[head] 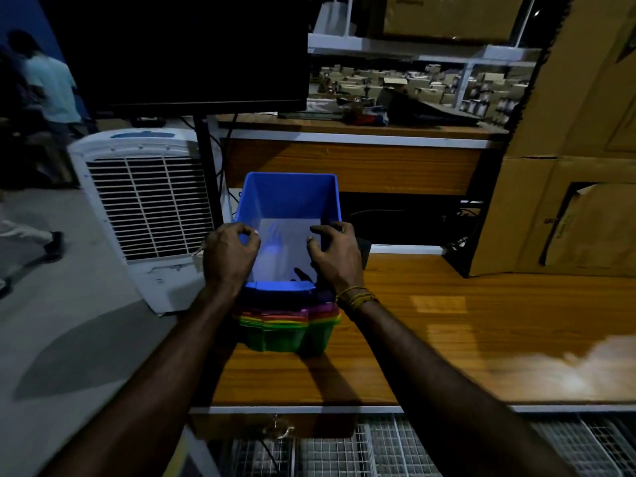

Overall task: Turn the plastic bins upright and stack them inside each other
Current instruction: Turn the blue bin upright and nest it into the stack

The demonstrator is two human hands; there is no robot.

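The brown wooden surface (447, 321) carries a nested stack of coloured plastic bins (287, 325) beneath both hands. The upright blue plastic bin (289, 208) on top is gripped at its side rims, left hand (229, 256) and right hand (335, 258) curled closed, seemingly to seat it squarely.

No text, label, brand or number can be read anywhere: the dark print on the cardboard boxes (568, 215) to the right of the blue bin (289, 197) is too blurred to make out, as is the blue panel atop the air cooler (144, 187) to its left.
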